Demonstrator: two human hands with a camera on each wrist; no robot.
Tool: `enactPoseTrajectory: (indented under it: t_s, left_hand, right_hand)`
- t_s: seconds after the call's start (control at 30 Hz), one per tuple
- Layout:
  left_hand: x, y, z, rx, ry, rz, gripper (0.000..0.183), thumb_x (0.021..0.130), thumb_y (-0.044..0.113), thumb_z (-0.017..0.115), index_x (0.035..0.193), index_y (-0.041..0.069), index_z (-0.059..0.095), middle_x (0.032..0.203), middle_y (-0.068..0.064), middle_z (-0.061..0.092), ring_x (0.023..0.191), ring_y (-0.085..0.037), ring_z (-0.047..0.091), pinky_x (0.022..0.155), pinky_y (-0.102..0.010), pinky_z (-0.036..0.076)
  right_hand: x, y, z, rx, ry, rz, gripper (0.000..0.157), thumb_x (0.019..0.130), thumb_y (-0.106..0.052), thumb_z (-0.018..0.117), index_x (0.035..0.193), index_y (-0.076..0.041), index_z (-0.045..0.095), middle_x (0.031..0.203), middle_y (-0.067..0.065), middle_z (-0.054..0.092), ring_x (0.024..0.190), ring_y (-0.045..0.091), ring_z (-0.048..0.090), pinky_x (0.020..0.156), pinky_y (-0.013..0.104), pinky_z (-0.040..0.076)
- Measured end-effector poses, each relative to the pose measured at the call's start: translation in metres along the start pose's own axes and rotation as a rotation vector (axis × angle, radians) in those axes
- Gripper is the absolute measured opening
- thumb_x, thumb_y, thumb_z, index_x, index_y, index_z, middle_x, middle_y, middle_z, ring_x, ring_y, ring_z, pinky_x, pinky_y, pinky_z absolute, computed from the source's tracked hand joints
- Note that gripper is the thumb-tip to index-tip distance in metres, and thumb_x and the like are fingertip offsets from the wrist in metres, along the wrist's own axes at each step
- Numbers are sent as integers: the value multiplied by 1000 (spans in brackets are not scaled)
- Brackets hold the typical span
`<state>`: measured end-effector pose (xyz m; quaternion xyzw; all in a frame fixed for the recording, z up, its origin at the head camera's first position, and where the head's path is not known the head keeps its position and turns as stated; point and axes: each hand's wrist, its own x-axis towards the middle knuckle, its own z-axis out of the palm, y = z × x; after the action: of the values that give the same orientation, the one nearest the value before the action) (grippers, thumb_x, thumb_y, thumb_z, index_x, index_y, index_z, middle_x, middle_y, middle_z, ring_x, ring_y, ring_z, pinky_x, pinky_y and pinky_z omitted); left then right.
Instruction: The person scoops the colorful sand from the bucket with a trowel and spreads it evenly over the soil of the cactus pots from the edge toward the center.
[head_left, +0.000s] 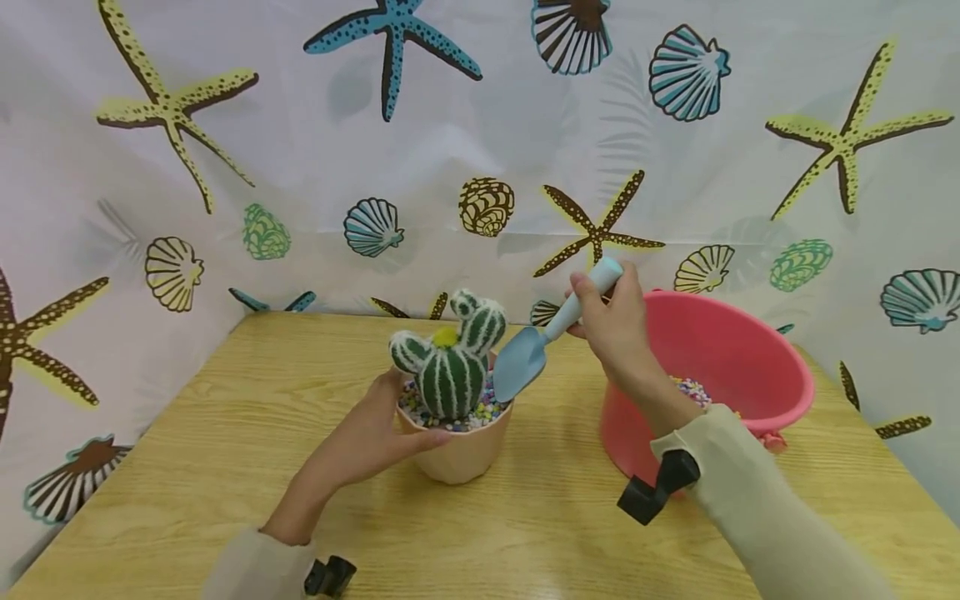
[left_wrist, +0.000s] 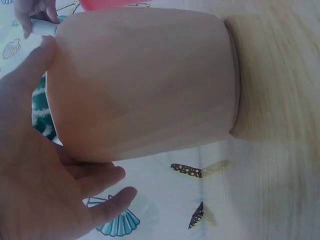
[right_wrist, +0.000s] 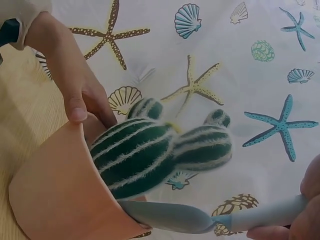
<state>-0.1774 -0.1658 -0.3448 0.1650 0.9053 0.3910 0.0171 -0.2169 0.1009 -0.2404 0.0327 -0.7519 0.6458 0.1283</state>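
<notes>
A peach flower pot (head_left: 459,457) stands on the table, filled with small multicoloured beads (head_left: 480,414). Out of it rises a green knitted cactus (head_left: 452,382) with white stripes and a yellow flower. My left hand (head_left: 369,435) grips the pot's left side, thumb along the near rim and fingers round behind. In my right hand (head_left: 617,325) is a light blue trowel (head_left: 520,363), held by its handle. The blade slants down to the pot's right rim, close beside the cactus; the right wrist view shows the blade (right_wrist: 170,216) with its tip at the rim.
A pink bucket (head_left: 624,433) with more beads (head_left: 692,389) inside stands to the right, partly behind my right forearm. The wooden table (head_left: 225,417) backs onto a white cloth (head_left: 442,158) printed with starfish and shells. Each wrist wears a black camera mount.
</notes>
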Motion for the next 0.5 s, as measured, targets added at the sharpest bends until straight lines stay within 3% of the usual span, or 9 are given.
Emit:
enactPoseTrajectory:
  t_s: [0.13, 0.27, 0.37, 0.5]
  left_hand:
    - [-3, 13, 6, 110, 50, -71, 111, 79, 65, 63, 153, 4, 7, 151, -29, 22, 129, -46, 42, 98, -58, 42]
    - [-4, 24, 9, 190, 95, -105, 114, 77, 69, 62, 151, -1, 10, 148, -31, 28, 123, -48, 47, 93, -58, 45]
    - [-2, 24, 10, 161, 106, -98, 114, 76, 68, 65, 151, 0, 12, 147, -29, 30, 126, -46, 45, 96, -58, 43]
    - [2, 15, 10, 34, 77, -27, 108, 76, 58, 72, 151, 3, 14, 147, -26, 28, 133, -42, 38, 103, -58, 37]
  right_hand:
    - [0, 1, -2, 7, 20, 7, 33, 100, -18, 49, 121, 2, 34, 113, 21, 56, 104, 30, 59, 81, 47, 55]
    - [0, 3, -5, 13, 31, 18, 34, 100, -19, 48, 122, 2, 33, 112, 19, 55, 103, 28, 59, 82, 47, 55]
    - [0, 3, -7, 23, 33, 17, 34, 100, -19, 48, 122, 2, 33, 112, 20, 54, 105, 30, 59, 82, 47, 55]
    - [1, 5, -9, 28, 25, 23, 35, 100, -18, 48, 123, 4, 33, 115, 23, 53, 105, 30, 58, 82, 47, 54]
